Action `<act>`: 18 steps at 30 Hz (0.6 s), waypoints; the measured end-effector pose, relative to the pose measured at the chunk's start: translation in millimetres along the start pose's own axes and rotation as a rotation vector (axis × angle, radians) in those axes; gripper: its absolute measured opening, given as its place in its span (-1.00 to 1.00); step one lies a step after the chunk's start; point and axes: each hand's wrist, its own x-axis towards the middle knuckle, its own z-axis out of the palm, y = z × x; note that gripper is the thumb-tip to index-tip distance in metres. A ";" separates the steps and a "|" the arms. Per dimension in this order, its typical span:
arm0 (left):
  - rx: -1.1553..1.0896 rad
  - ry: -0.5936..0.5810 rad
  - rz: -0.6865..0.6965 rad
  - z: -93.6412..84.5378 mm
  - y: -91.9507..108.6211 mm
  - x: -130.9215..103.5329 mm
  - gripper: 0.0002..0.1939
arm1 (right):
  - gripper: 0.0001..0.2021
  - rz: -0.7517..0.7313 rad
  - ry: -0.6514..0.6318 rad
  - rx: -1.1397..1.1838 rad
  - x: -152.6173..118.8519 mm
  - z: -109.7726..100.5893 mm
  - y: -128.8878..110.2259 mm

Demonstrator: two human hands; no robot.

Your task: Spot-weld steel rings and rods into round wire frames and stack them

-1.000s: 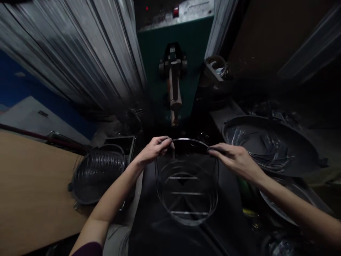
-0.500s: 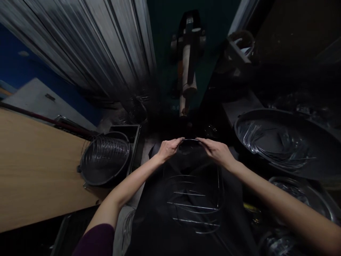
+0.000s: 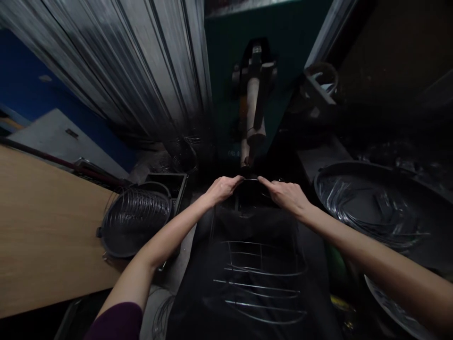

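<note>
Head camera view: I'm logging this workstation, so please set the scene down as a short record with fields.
Left hand: pinching a thin wire
Right hand: on the same wire, just across a short gap
Below hands: wire rack with crossbars; whether joined to the wire is unclear
Ahead: green machine
Left side: dark bowl with wire rings
Right side: wide pan holding bent wires
Light: dim

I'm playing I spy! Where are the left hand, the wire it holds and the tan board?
Left hand (image 3: pixel 221 190), head view: back of the hand.
Wire (image 3: pixel 251 179), head view: bare middle stretch.
Tan board (image 3: pixel 49 231), head view: flat face.
</note>
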 end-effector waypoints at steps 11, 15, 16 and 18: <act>0.073 0.060 0.024 -29.6 -9.1 30.0 -0.65 | -0.55 0.033 0.048 0.078 30.7 -24.2 11.3; 0.079 0.063 0.005 -28.6 -12.2 34.6 -0.66 | -0.58 0.029 0.052 0.089 37.2 -19.7 14.9; 0.086 0.061 0.003 -28.5 -13.0 35.3 -0.66 | -0.58 0.030 0.053 0.089 38.2 -19.2 15.2; 0.104 0.058 -0.004 -28.7 -13.8 36.2 -0.66 | -0.58 0.034 0.051 0.093 39.3 -19.2 15.4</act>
